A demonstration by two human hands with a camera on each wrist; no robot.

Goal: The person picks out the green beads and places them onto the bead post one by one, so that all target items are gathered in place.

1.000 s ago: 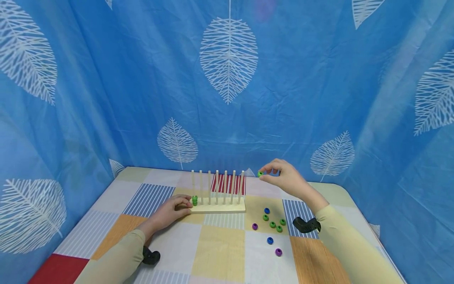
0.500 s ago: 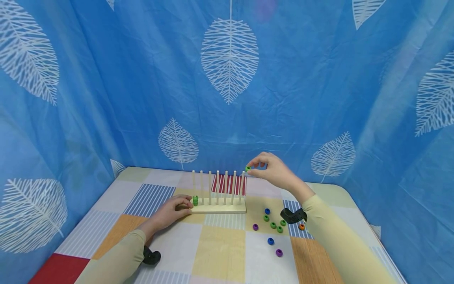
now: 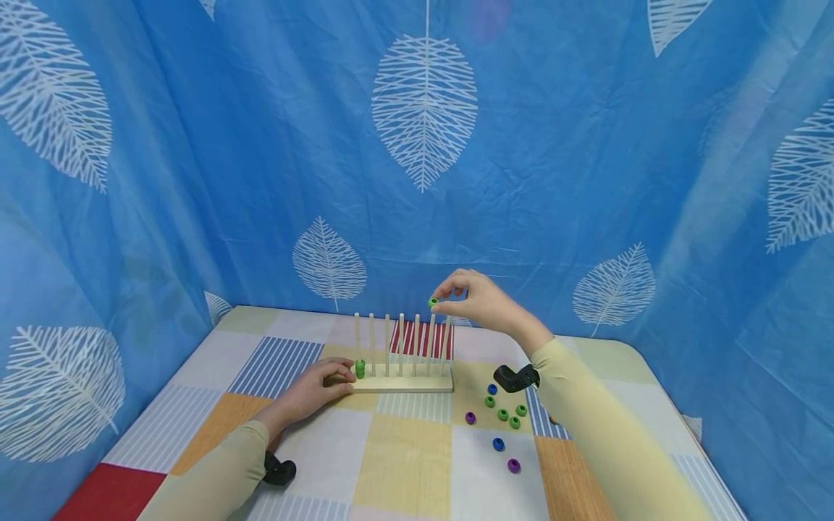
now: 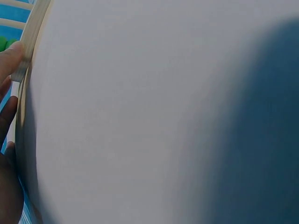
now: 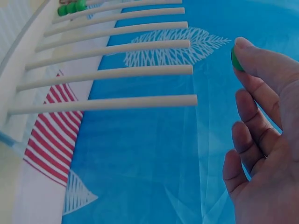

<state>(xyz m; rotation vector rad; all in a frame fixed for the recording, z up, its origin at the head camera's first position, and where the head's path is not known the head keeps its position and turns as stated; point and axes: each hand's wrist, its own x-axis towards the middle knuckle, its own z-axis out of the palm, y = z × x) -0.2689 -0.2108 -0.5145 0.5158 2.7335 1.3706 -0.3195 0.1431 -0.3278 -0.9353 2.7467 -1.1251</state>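
My right hand (image 3: 482,298) pinches a green bead (image 3: 433,302) between thumb and fingertips, in the air above the right-hand pegs of a wooden peg rack (image 3: 407,386). In the right wrist view the bead (image 5: 237,59) is apart from the peg tips, mostly covered by the thumb, and the other fingers are loosely bent. Green beads (image 3: 360,369) are stacked low on the leftmost peg; the other pegs are bare. My left hand (image 3: 318,389) grips the rack's left end, close to that stack. The left wrist view catches its thumb (image 4: 10,58) on the base's edge.
Right of the rack lie several loose green beads (image 3: 503,414), two blue beads (image 3: 498,444) and two purple beads (image 3: 514,466). An orange bead (image 3: 552,420) is mostly hidden by the right forearm. A blue curtain (image 3: 417,239) hangs behind the patchwork-covered table (image 3: 404,463).
My right hand has moved left and slightly up with the green bead, from right of the rack to above its right-hand pegs. My left hand has stayed at the rack's end.
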